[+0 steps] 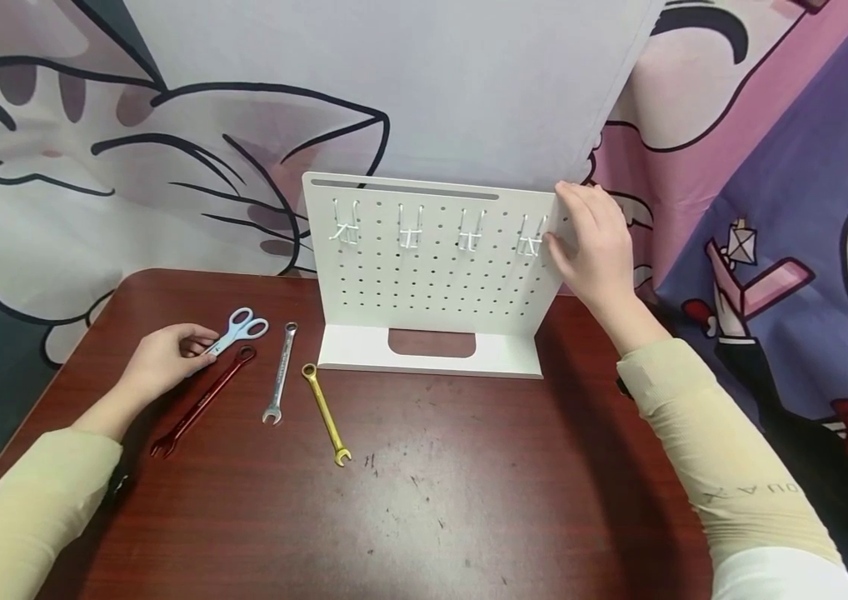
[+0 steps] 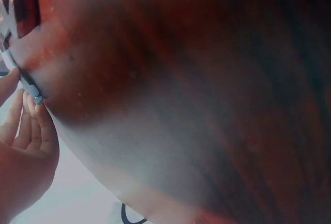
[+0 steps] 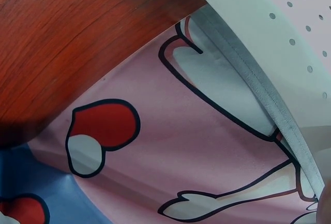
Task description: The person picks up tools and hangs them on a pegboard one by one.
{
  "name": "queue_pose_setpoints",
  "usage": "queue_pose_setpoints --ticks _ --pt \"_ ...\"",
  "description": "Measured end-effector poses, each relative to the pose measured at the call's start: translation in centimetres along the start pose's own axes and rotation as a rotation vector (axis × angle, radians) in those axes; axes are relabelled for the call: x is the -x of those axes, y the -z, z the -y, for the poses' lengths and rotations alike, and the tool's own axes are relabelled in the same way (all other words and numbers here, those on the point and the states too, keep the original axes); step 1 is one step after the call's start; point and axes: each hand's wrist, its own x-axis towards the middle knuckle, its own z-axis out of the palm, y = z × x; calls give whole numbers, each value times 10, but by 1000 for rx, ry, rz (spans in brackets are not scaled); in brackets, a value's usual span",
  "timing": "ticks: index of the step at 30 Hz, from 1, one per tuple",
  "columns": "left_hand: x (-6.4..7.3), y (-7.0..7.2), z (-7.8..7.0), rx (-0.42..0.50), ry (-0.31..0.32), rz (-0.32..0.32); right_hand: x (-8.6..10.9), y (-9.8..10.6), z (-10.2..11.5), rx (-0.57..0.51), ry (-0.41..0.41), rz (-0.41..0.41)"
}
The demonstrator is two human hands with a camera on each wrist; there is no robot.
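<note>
At the left of the table, my left hand (image 1: 160, 367) pinches a pair of scissors (image 1: 238, 329) by the blade end. The light blue handle loops point away from me. The left wrist view shows the thumb and fingertips on either side of the scissors (image 2: 32, 89). My right hand (image 1: 598, 242) holds the upper right corner of a white pegboard (image 1: 439, 287), thumb on its front face. The board stands upright on its flat base, with several white wire hooks (image 1: 410, 229) in a row near its top. In the right wrist view the pegboard (image 3: 292, 22) crosses the upper right.
Just right of the left hand lie a red wrench (image 1: 202, 404), a silver wrench (image 1: 282, 373) and a yellow wrench (image 1: 325, 412), on the dark red-brown table (image 1: 454, 492). A cartoon-printed curtain (image 1: 244, 142) hangs behind the table and along its right side.
</note>
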Motion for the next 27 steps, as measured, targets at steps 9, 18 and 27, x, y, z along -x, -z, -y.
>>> queue_pose_setpoints --ticks 9,18,27 --pt "0 1 -1 2 51 26 1 1 0 -4 -15 -2" --pt "-4 8 1 45 107 102 0 0 0 -8 -22 18" --pt "-5 16 -4 4 195 164 0 1 1 -14 -23 15"
